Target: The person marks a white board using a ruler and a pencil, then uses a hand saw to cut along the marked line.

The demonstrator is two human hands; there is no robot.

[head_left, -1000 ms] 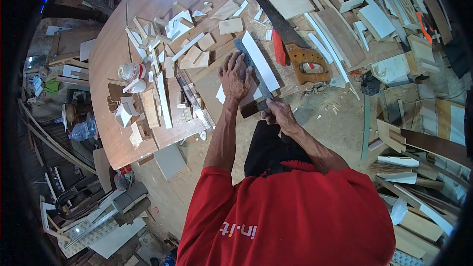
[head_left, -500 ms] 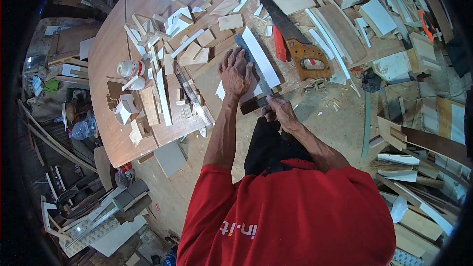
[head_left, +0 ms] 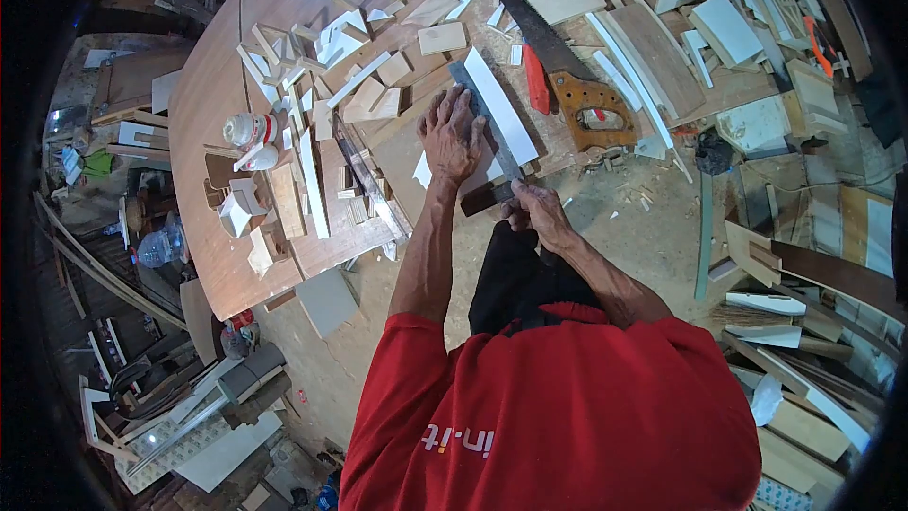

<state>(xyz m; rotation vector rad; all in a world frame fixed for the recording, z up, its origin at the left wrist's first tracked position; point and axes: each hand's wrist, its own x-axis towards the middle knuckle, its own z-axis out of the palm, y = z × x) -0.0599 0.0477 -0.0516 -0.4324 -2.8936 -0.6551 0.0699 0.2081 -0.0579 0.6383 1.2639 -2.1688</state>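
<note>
- Square [head_left: 476, 99]: lies at the near edge of the table [head_left: 208, 104]. The blade's long axis runs near to far, tip pointing far and slightly left.
- Left hand [head_left: 452, 137]: open, flat on the blade.
- Right hand [head_left: 534, 208]: closed on the square's dark stock at its near end.
- Strip [head_left: 501, 118]: just right of the blade.

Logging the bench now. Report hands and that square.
Left hand flat, pressing try square onto board. Right hand at its dark stock, grip unclear. Handsaw lies beside, touching neither hand.
</note>
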